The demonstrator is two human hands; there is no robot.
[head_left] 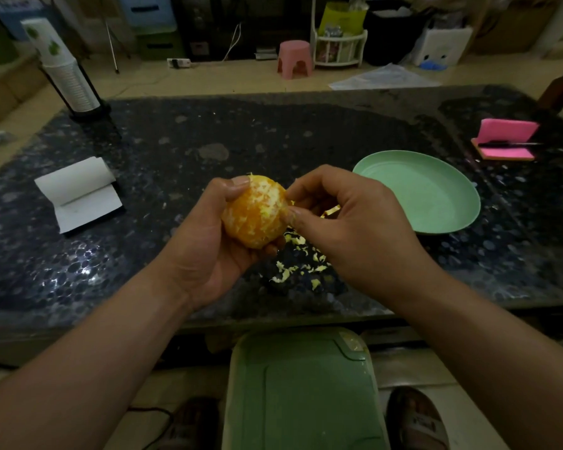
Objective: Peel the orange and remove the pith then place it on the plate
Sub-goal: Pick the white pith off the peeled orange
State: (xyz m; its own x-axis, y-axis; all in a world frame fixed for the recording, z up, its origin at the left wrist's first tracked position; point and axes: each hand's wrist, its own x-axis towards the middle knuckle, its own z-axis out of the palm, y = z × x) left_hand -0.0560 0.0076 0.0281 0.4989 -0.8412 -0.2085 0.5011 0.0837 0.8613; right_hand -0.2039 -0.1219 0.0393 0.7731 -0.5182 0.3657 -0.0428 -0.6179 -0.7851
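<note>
One peeled orange (255, 211) sits cupped in the left hand (208, 241) above the table (306, 131). The right hand (348, 222) pinches its side. One plate (429, 193) lies just right. Many pith scraps (293, 258) litter the near edge, with open tabletop beyond.

Peeled orange (255, 211), pith streaks remaining, held above tabletop (176, 141); green plate (436, 196) empty, right of it.

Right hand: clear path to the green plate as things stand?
Probably yes. The plate lies on the table just beyond the right hand, with nothing between them. Its fingers are pinching at the orange, which the left hand holds.
</note>
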